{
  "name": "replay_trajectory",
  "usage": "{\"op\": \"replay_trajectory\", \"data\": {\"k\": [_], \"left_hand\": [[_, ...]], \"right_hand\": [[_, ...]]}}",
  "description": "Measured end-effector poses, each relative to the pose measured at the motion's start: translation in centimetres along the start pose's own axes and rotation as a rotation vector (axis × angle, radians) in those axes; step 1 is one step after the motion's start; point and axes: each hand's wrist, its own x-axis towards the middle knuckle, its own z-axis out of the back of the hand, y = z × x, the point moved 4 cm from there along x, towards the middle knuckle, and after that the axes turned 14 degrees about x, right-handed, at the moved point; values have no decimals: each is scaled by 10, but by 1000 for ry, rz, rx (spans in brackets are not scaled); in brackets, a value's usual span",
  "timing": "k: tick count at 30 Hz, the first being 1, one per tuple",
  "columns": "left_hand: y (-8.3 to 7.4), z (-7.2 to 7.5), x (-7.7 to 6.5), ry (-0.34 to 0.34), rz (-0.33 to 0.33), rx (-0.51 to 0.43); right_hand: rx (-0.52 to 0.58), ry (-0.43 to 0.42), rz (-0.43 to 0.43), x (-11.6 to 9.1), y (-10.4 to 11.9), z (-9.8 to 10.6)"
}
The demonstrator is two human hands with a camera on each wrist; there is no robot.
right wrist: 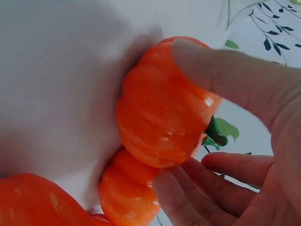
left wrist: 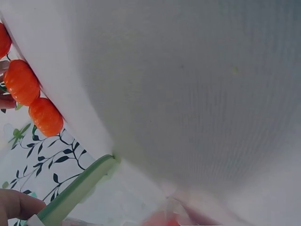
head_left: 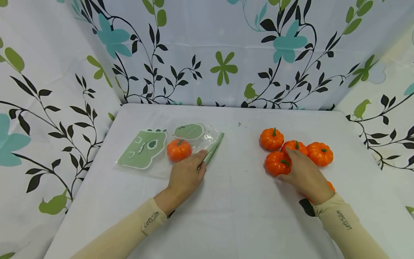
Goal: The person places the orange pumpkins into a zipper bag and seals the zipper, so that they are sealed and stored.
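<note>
The left hand (head_left: 185, 176) pinches the green right-hand edge of a clear, printed bag (head_left: 137, 149) on the white-covered counter (head_left: 239, 216); one orange pumpkin (head_left: 179, 153) lies within the bag's outline, whether inside or on top being indeterminable. The right hand (head_left: 306, 178) holds a second pumpkin (head_left: 276, 164) between thumb and fingers, beside further pumpkins (head_left: 321, 154).

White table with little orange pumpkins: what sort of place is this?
Probably a makeshift tabletop booth: floral curtains hang behind and beside the white table, where miniature pumpkins and a plastic bag lie.
</note>
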Motion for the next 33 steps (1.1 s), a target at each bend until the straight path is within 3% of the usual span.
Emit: {"op": "replay_trajectory", "data": {"k": [8, 13, 25, 33], "left_hand": [[-1, -1, 0, 34, 26, -52], [-3, -1, 1, 37, 27, -71], [-5, -1, -2, 32, 20, -70], [-6, -1, -3, 18, 22, -73]], "right_hand": [[-26, -22, -7, 1, -2, -4], [-10, 18, 13, 4, 5, -13], [169, 181, 106, 20, 59, -52], [387, 185, 140, 31, 89, -73]]}}
